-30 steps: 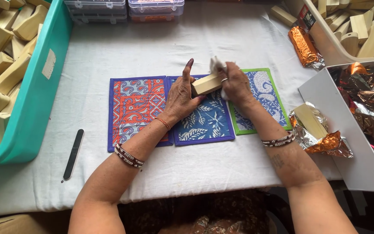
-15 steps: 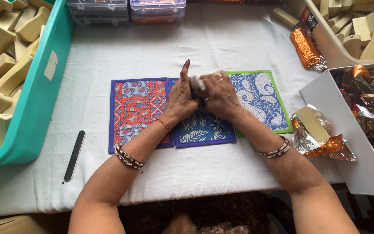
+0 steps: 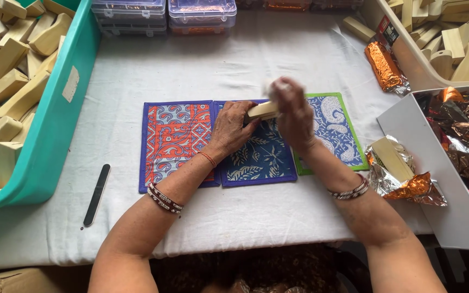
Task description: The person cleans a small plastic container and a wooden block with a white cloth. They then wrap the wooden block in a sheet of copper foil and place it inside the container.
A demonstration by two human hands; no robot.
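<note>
Head view: we are looking down on a table (image 3: 202, 70) draped in a white cloth, where both hands are meeting over the middle of three patterned mats. We are seeing the left hand (image 3: 233, 127) curled closed around the near-left end of a pale wooden block (image 3: 262, 110), while the right hand (image 3: 294, 114) is closing over its far-right end; a blurred white scrap at the right fingertips is too smeared for us to identify. We are noting that the block's long axis is running roughly left to right, tilted slightly upward toward the right, and that it is sitting between the two hands, above the blue leaf-print mat (image 3: 259, 154), so neither hand is nearer than the other. The red and blue mat (image 3: 176, 135) is lying just beside it toward the left edge, the green-bordered paisley mat (image 3: 338, 130) toward the right. We are also marking a black nail file (image 3: 97, 194) near the front-left corner, a teal bin (image 3: 55, 125) of similar blocks along the left edge, a crumpled foil wrapper (image 3: 400, 172) near the right edge, beside a white tray (image 3: 424, 157) of wrappers, and clear lidded boxes (image 3: 164, 13) at the far edge.
</note>
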